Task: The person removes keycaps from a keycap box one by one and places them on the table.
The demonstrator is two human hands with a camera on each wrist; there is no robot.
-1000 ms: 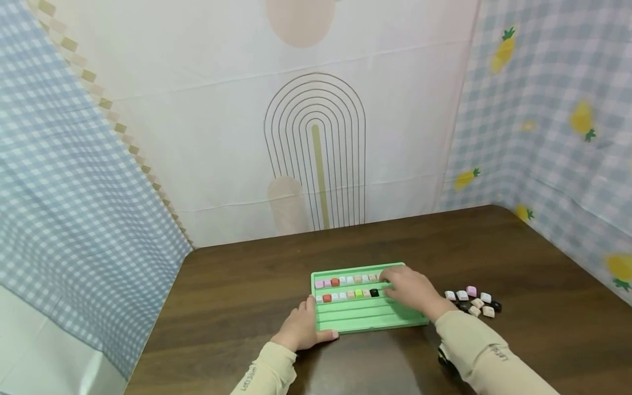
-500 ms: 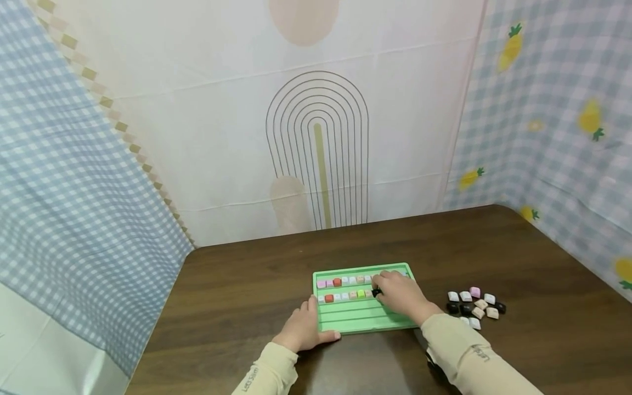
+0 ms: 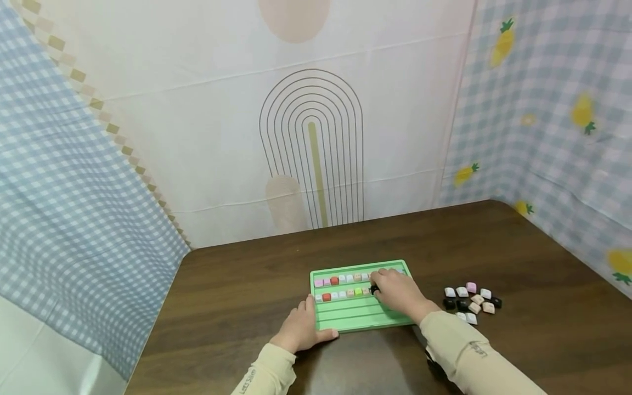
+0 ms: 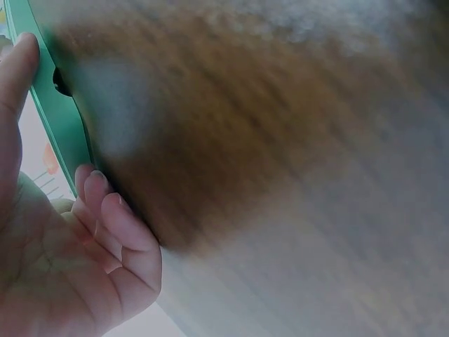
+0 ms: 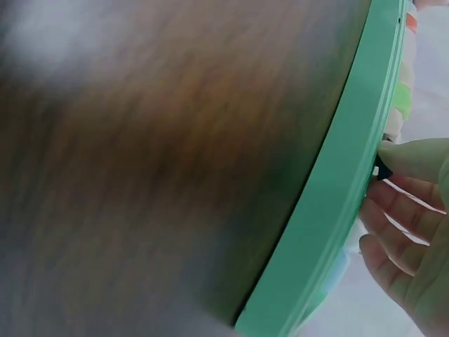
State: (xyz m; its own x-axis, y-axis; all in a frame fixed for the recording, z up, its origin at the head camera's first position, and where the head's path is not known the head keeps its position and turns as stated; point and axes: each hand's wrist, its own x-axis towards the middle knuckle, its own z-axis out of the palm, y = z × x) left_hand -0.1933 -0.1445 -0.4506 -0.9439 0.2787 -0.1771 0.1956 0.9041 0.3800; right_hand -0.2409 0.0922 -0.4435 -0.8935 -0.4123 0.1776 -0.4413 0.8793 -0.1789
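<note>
Green tray (image 3: pixel 355 316): one, ridged, lying on the brown table (image 3: pixel 237 291), lower centre of the head frame.

Black key cap (image 3: pixel 373 289): one, at the right end of the tray's lower filled row; whether it is fully seated cannot be told.

Right hand (image 3: pixel 401 293): over the tray's right part; grip pinching the black key cap between thumb and fingers.

Left hand (image 3: pixel 298 327): at the tray's lower left corner; grip holding that corner, thumb along the near edge, fingers at the left side.

Upper row (image 3: pixel 342 279): from left, two pink key caps, one red, two white, one beige, one white; part of the remainder hidden by the right hand.

Lower row (image 3: pixel 343 294): white, red, two white, beige, yellow-green, beige, beside the black one.

Loose key caps (image 3: pixel 477 299): cluster right of the tray; white, pink, beige, black.

Sleeves (image 3: pixel 459 340): pair, cream, lettered.
</note>
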